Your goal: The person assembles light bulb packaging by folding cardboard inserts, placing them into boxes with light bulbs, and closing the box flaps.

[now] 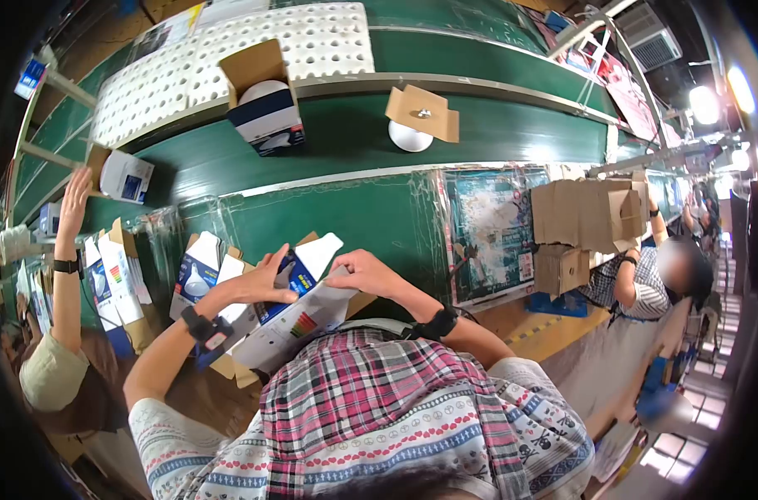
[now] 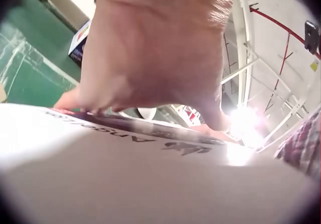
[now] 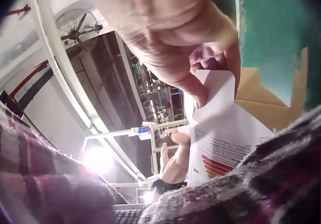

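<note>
A printed white-and-blue light bulb carton stands at the person's front, its white end flap raised. My left hand holds the carton from above, with thumb and fingers spread to opposite sides, as the left wrist view also shows. At its other end my right hand pinches a white flap between thumb and fingers. Brown inner cardboard shows beyond that flap. Close to the left hand, more printed cartons lean together.
Beyond the hands, an open box holds a white bulb. Farther right, another bulb sits under a cardboard piece. A white holed foam tray lies behind. Brown cardboard boxes stand right. Other people work at both sides.
</note>
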`<action>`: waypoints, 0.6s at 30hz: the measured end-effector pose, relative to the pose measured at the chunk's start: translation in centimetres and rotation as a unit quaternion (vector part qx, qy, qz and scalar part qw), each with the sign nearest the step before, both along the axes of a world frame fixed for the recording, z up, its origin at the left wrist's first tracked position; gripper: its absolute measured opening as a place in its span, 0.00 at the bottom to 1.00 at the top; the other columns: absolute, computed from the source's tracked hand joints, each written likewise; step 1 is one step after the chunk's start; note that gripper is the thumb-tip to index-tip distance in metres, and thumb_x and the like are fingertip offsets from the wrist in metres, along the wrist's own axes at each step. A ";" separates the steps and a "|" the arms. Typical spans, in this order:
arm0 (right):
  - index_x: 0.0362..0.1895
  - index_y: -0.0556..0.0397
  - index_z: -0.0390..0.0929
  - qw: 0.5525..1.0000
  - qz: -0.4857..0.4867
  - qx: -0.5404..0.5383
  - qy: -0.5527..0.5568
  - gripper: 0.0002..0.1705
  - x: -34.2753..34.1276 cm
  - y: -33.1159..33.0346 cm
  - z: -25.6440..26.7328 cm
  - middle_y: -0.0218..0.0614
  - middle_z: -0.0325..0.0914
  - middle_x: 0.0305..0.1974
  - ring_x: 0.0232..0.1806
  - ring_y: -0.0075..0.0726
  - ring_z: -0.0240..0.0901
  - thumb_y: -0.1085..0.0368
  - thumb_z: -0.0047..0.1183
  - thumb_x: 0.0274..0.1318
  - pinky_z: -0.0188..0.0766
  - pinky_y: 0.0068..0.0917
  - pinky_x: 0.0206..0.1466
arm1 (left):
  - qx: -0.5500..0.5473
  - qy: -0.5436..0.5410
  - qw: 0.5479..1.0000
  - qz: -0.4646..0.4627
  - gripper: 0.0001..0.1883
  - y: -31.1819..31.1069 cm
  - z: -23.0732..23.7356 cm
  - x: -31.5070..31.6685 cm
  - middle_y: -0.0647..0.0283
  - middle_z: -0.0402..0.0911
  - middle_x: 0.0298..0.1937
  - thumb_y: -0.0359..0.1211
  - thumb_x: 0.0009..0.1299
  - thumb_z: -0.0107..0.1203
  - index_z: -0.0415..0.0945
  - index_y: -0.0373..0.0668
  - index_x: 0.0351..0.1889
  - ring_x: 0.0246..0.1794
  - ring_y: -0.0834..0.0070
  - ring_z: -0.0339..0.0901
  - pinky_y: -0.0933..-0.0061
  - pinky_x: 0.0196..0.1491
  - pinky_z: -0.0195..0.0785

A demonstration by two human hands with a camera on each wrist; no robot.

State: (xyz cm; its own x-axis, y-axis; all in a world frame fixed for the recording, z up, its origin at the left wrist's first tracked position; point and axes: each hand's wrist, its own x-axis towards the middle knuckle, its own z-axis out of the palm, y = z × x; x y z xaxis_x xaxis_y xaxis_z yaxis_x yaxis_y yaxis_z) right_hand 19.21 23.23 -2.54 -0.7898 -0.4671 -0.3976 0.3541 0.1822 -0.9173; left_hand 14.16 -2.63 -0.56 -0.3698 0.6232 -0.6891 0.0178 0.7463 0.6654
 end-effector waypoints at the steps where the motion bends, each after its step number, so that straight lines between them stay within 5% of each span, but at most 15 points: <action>1: 0.32 0.57 0.80 1.000 0.008 0.007 0.005 0.14 0.0 0.0 0.1 0.24 0.69 0.17 0.20 0.16 0.59 0.60 0.61 0.46 0.54 0.21 0.21 | -0.004 0.008 1.000 -0.028 0.71 -0.1 0.2 0.0 0.33 0.40 0.67 0.68 0.44 0.59 0.26 0.32 0.69 0.69 0.42 0.43 0.56 0.68 0.43; 7: 0.32 0.56 0.81 0.998 0.034 -0.001 0.058 0.13 -1.0 -0.3 1.0 0.26 0.68 0.17 0.21 0.20 0.58 0.60 0.60 0.44 0.55 0.23 0.25 | 0.072 -0.131 0.989 0.004 0.69 1.1 -0.8 2.6 0.36 0.36 0.70 0.63 0.46 0.61 0.28 0.28 0.69 0.72 0.46 0.35 0.57 0.71 0.32; 11: 0.32 0.58 0.80 0.980 0.169 0.011 0.107 0.12 -5.9 4.4 2.9 0.30 0.73 0.20 0.25 0.20 0.68 0.61 0.56 0.50 0.66 0.22 0.32 | 0.071 -0.067 0.994 0.040 0.68 2.2 -0.1 1.8 0.35 0.43 0.67 0.60 0.44 0.64 0.31 0.30 0.69 0.70 0.44 0.40 0.57 0.70 0.39; 13: 0.31 0.58 0.78 0.981 -0.042 0.062 0.180 0.11 -10.0 7.5 3.7 0.37 0.77 0.23 0.27 0.30 0.74 0.61 0.54 0.50 0.69 0.28 0.33 | 0.013 0.016 0.999 0.037 0.66 2.4 1.9 0.0 0.36 0.51 0.63 0.56 0.43 0.65 0.34 0.33 0.70 0.66 0.44 0.49 0.54 0.66 0.47; 14: 0.32 0.57 0.78 0.932 -0.135 0.142 0.306 0.10 -12.8 9.3 2.1 0.38 0.77 0.24 0.26 0.36 0.74 0.63 0.52 0.52 0.70 0.29 0.33 | 0.010 0.047 0.998 0.046 0.66 2.3 1.9 -0.6 0.37 0.52 0.62 0.56 0.43 0.65 0.34 0.35 0.70 0.64 0.45 0.51 0.53 0.66 0.47; 15: 0.35 0.55 0.77 0.916 -0.185 0.220 0.281 0.09 -14.8 10.7 3.8 0.40 0.77 0.31 0.36 0.44 0.74 0.64 0.53 0.51 0.70 0.34 0.41 | 0.006 0.078 0.995 0.056 0.65 2.2 2.0 -1.2 0.38 0.52 0.61 0.55 0.43 0.65 0.34 0.36 0.70 0.63 0.45 0.53 0.52 0.65 0.48; 16: 0.41 0.51 0.76 0.786 -0.194 0.327 0.488 0.13 -17.6 13.0 -0.9 0.42 0.74 0.40 0.48 0.49 0.67 0.66 0.54 0.48 0.66 0.38 0.49 | -0.006 0.100 0.993 0.064 0.64 2.8 2.9 -1.9 0.40 0.53 0.60 0.54 0.43 0.65 0.34 0.40 0.71 0.63 0.44 0.53 0.50 0.65 0.48; 18: 0.45 0.47 0.75 0.769 -0.145 0.393 0.483 0.18 -21.1 15.4 -2.2 0.42 0.70 0.45 0.51 0.51 0.64 0.70 0.52 0.45 0.64 0.41 0.53 | -0.034 0.150 0.986 0.061 0.64 4.1 4.3 -3.2 0.41 0.52 0.60 0.54 0.43 0.65 0.34 0.42 0.71 0.62 0.44 0.53 0.50 0.64 0.47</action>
